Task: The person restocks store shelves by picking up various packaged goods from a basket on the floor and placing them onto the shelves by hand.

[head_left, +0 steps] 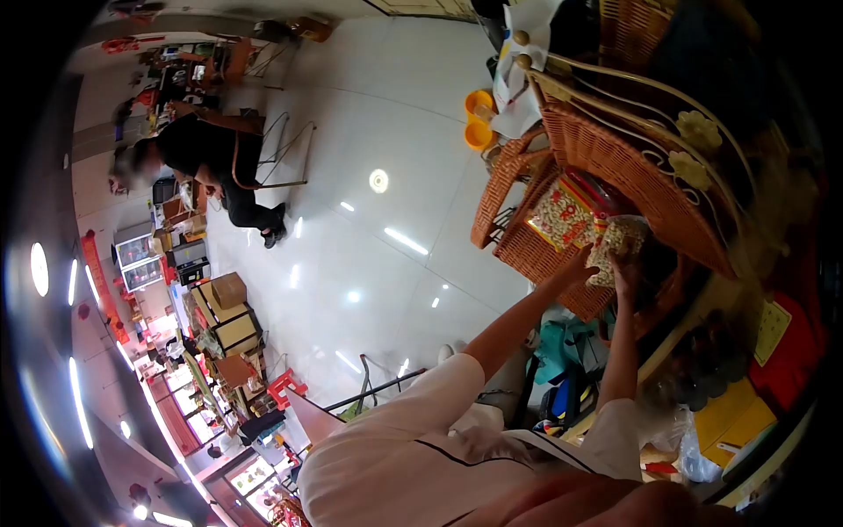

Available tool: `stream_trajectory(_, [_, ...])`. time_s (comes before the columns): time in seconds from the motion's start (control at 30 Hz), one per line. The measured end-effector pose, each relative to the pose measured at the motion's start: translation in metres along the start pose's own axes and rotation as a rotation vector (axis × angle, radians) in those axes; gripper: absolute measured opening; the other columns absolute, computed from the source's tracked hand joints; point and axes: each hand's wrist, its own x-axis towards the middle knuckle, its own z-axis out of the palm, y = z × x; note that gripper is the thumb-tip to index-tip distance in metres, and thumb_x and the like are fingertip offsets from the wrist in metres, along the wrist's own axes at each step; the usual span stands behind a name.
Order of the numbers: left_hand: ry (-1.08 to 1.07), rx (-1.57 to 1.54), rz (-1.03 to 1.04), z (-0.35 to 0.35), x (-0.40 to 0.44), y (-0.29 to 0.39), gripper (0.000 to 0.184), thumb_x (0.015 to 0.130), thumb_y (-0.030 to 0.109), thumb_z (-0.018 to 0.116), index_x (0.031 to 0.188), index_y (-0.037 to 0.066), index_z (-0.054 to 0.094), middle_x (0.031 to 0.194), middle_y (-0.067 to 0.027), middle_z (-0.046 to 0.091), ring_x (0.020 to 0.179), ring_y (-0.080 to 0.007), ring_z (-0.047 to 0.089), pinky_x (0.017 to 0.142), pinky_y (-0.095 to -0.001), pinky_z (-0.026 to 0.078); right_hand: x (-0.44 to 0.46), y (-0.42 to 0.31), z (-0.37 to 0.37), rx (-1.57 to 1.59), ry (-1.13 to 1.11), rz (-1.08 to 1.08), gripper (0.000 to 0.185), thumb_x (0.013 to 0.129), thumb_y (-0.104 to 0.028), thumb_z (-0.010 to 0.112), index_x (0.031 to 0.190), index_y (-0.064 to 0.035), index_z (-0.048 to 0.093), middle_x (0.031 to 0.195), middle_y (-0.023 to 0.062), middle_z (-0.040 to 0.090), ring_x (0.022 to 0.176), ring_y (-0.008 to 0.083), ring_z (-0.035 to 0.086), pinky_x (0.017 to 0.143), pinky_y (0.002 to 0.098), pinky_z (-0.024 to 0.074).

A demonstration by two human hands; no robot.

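Both hands are together at a clear plastic bag (613,241) of small beige pieces, which look like nuts or beans. My left hand (581,265) closes on the bag's near left side. My right hand (625,268) grips its near right side, fingers wrapped against the plastic. Right beside it, a larger clear bag (560,215) with red lettering and similar beige contents lies on the seat of a wicker chair (615,158). Part of the held bag is hidden by my fingers.
Orange containers (479,123) stand beyond the chair. Metal scrollwork (685,136) with flower shapes runs behind it. A teal bag (562,347) is below my hands, a yellow box (733,422) lower right. Across the tiled floor, a person (215,158) in black sits near cardboard boxes (228,307).
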Motion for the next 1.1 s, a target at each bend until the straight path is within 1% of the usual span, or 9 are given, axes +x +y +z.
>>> stream_trajectory(0.03, [-0.016, 0.045, 0.052, 0.009, 0.010, -0.004, 0.084, 0.090, 0.032, 0.067, 0.153, 0.009, 0.016, 0.152, -0.0210, 0.028, 0.139, -0.0365, 0.031, 0.110, -0.0470, 0.035, 0.002, 0.007, 0.005, 0.830, 0.113, 0.186, 0.063, 0.084, -0.019, 0.075, 0.132, 0.0090, 0.045, 0.126, 0.0182, 0.055, 0.110, 0.0262, 0.056, 0.098, 0.0406, 0.0473])
stream_trajectory(0.07, [-0.001, 0.031, 0.058, 0.016, 0.017, -0.008, 0.084, 0.090, 0.032, 0.067, 0.153, 0.009, 0.017, 0.152, -0.0206, 0.029, 0.139, -0.0363, 0.031, 0.110, -0.0469, 0.034, -0.015, -0.019, 0.022, 0.190, 0.110, -0.014, 0.054, 0.088, -0.015, 0.070, 0.129, 0.0109, 0.047, 0.123, 0.0186, 0.056, 0.108, 0.0263, 0.056, 0.098, 0.0444, 0.0476])
stream_trajectory(0.23, [0.065, 0.109, 0.131, 0.024, 0.014, -0.031, 0.077, 0.088, 0.030, 0.069, 0.149, 0.008, 0.029, 0.148, -0.0197, 0.035, 0.136, -0.0376, 0.035, 0.110, -0.0471, 0.034, -0.054, -0.072, 0.038, -0.323, 0.078, 0.189, 0.076, 0.088, -0.019, 0.071, 0.147, 0.0004, 0.027, 0.150, 0.0165, 0.030, 0.135, 0.0302, 0.033, 0.113, 0.0461, 0.0337])
stream_trajectory(0.3, [0.048, 0.242, 0.218, 0.002, -0.010, -0.025, 0.072, 0.088, 0.030, 0.068, 0.147, 0.007, 0.034, 0.147, -0.0193, 0.037, 0.134, -0.0361, 0.038, 0.108, -0.0471, 0.036, -0.065, -0.009, 0.035, -0.143, 0.215, 0.152, 0.081, 0.082, -0.028, 0.077, 0.145, 0.0003, 0.033, 0.146, 0.0177, 0.038, 0.129, 0.0295, 0.041, 0.106, 0.0425, 0.0387])
stream_trajectory(0.4, [-0.027, 0.039, 0.314, -0.031, -0.077, -0.013, 0.071, 0.089, 0.031, 0.068, 0.147, 0.007, 0.035, 0.143, -0.0176, 0.042, 0.129, -0.0331, 0.045, 0.105, -0.0447, 0.040, -0.145, -0.088, 0.089, -0.216, 0.267, 0.184, 0.090, 0.079, -0.034, 0.080, 0.147, -0.0036, 0.029, 0.145, 0.0156, 0.040, 0.130, 0.0323, 0.042, 0.108, 0.0426, 0.0361])
stream_trajectory(0.6, [-0.114, 0.009, 0.367, -0.096, -0.262, -0.010, 0.058, 0.081, 0.032, 0.078, 0.122, 0.001, 0.051, 0.114, -0.0137, 0.057, 0.097, -0.0232, 0.061, 0.079, -0.0362, 0.050, -0.304, -0.080, 0.164, 0.010, 0.245, 0.086, 0.085, 0.083, -0.028, 0.077, 0.148, -0.0066, 0.027, 0.137, 0.0147, 0.046, 0.122, 0.0304, 0.050, 0.095, 0.0456, 0.0510])
stream_trajectory(0.77, [-0.220, 0.252, 0.298, -0.114, -0.358, -0.108, 0.099, 0.070, 0.055, 0.080, 0.139, -0.001, 0.037, 0.127, -0.0261, 0.046, 0.122, -0.0382, 0.047, 0.096, -0.0444, 0.046, -0.462, -0.028, 0.256, -0.082, 0.460, 0.170, 0.085, 0.080, -0.034, 0.078, 0.144, -0.0014, 0.034, 0.133, 0.0162, 0.050, 0.117, 0.0287, 0.054, 0.093, 0.0440, 0.0485])
stream_trajectory(0.97, [-0.497, 0.105, 0.197, -0.159, -0.494, -0.144, 0.093, 0.073, 0.040, 0.084, 0.134, -0.007, 0.031, 0.127, -0.0215, 0.054, 0.115, -0.0281, 0.057, 0.092, -0.0388, 0.050, -0.577, 0.119, 0.353, 0.154, 0.683, 0.109, 0.077, 0.077, -0.025, 0.082, 0.135, 0.0036, 0.040, 0.120, 0.0218, 0.059, 0.103, 0.0305, 0.063, 0.083, 0.0421, 0.0546])
stream_trajectory(1.1, [-0.636, 0.271, 0.310, -0.161, -0.532, -0.172, 0.091, 0.075, 0.042, 0.082, 0.137, -0.002, 0.031, 0.130, -0.0210, 0.052, 0.122, -0.0295, 0.051, 0.101, -0.0403, 0.044, -0.650, 0.091, 0.401, 0.471, 0.662, -0.053, 0.078, 0.077, -0.025, 0.081, 0.136, -0.0001, 0.037, 0.116, 0.0231, 0.061, 0.104, 0.0311, 0.064, 0.085, 0.0404, 0.0561])
